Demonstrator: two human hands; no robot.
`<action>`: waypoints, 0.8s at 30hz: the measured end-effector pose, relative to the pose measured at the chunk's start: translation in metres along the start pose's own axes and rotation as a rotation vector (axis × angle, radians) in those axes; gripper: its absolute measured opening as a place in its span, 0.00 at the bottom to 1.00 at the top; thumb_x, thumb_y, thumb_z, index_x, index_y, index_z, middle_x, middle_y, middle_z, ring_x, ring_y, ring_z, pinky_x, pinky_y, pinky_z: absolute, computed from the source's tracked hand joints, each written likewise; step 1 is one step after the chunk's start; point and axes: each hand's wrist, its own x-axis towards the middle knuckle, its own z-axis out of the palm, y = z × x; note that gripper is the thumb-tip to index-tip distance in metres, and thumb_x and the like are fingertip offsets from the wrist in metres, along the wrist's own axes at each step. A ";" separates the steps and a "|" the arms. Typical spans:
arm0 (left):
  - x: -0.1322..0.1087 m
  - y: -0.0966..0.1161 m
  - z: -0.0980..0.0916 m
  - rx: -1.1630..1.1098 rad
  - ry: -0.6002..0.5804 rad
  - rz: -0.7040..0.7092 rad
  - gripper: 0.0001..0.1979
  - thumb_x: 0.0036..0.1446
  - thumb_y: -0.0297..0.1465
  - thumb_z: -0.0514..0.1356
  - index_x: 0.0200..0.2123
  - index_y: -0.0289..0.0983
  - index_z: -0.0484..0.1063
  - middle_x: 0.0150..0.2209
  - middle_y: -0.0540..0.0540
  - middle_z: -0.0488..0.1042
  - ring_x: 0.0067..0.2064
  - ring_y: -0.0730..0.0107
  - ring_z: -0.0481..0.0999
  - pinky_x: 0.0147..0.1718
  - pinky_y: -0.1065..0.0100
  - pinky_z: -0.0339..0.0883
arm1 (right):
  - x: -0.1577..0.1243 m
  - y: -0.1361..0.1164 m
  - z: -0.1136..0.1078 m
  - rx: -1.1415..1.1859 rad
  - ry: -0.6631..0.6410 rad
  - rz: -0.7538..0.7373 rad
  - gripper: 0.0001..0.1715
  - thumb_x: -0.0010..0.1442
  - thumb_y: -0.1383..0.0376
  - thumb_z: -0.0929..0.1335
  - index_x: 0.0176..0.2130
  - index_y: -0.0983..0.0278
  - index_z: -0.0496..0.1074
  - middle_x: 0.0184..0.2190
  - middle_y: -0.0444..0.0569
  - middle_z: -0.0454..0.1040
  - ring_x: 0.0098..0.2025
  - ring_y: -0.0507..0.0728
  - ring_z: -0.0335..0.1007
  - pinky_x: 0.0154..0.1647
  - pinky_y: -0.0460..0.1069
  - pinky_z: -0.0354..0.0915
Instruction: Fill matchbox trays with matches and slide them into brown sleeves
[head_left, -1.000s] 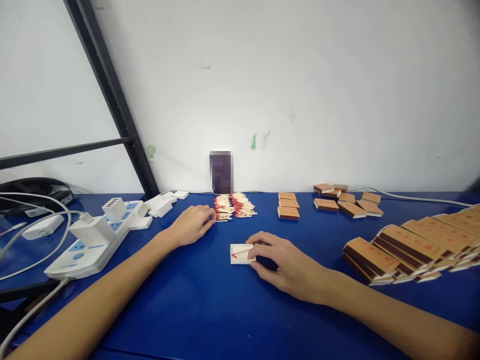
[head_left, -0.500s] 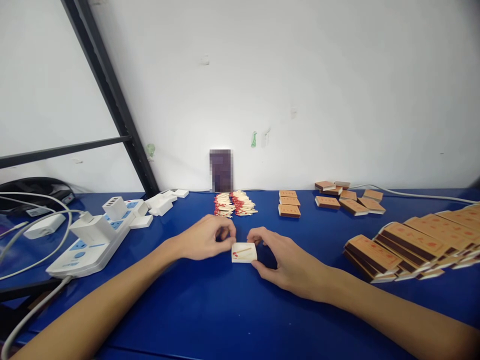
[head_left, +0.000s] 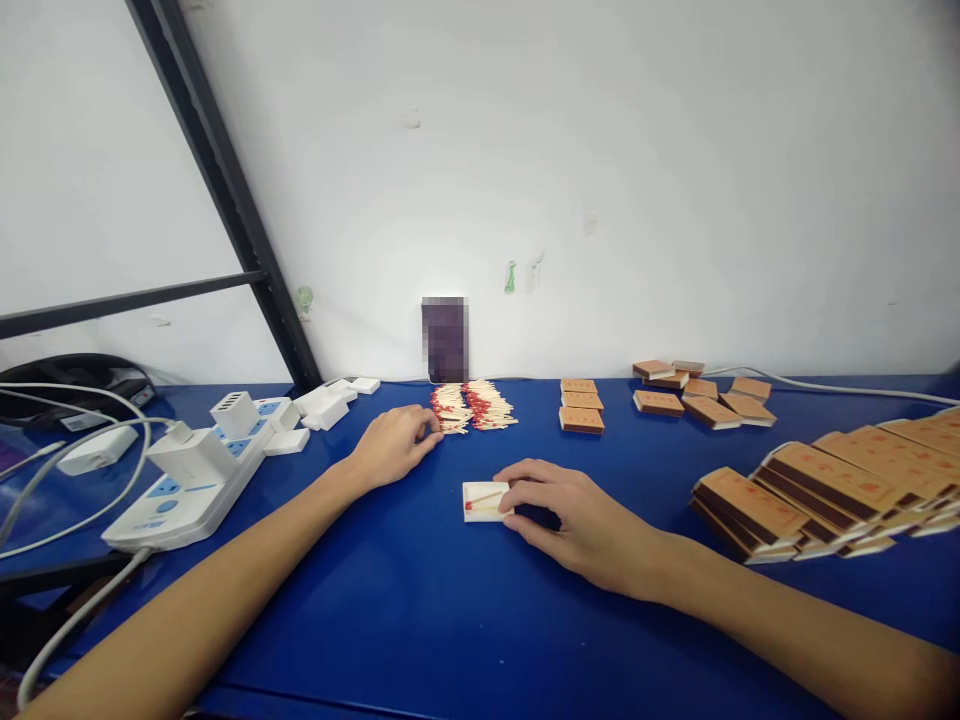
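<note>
A small white matchbox tray [head_left: 481, 500] with a few red-tipped matches in it lies on the blue table [head_left: 420, 620]. My right hand [head_left: 570, 515] rests beside it, fingers curled and pinching the tray's right end. My left hand [head_left: 396, 445] reaches to the near edge of the pile of loose matches [head_left: 471, 407] by the wall, fingertips pressed together on the matches; what they grip is too small to make out.
Orange matchbox sleeves lie in a stack [head_left: 579, 406], a scattered group [head_left: 694, 395] and a long fanned row [head_left: 840, 485] at the right. A white power strip with chargers [head_left: 196, 462] and cables sits left. A black frame post [head_left: 225, 200] leans against the wall.
My left hand went from the match pile to the tray, then back to the pile. My right hand stayed at the tray's right end.
</note>
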 end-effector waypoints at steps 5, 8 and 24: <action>0.002 0.002 0.001 0.010 -0.010 0.027 0.08 0.61 0.32 0.53 0.36 0.38 0.71 0.31 0.48 0.71 0.32 0.67 0.70 0.30 0.68 0.57 | -0.001 0.000 0.001 0.024 0.033 0.015 0.13 0.62 0.67 0.66 0.48 0.60 0.68 0.47 0.50 0.74 0.48 0.57 0.71 0.49 0.54 0.68; 0.002 0.005 -0.006 -0.026 -0.025 0.069 0.06 0.58 0.31 0.54 0.34 0.38 0.70 0.30 0.49 0.71 0.31 0.69 0.69 0.30 0.69 0.57 | -0.001 -0.001 0.002 0.022 0.037 0.034 0.17 0.62 0.67 0.66 0.51 0.59 0.66 0.49 0.50 0.73 0.49 0.58 0.71 0.50 0.55 0.68; -0.012 0.030 -0.021 -0.288 -0.134 0.212 0.10 0.64 0.36 0.52 0.37 0.37 0.70 0.25 0.53 0.66 0.25 0.74 0.63 0.27 0.71 0.58 | -0.001 -0.001 0.001 0.012 0.035 0.014 0.18 0.62 0.67 0.66 0.53 0.60 0.65 0.50 0.50 0.73 0.50 0.57 0.71 0.50 0.54 0.68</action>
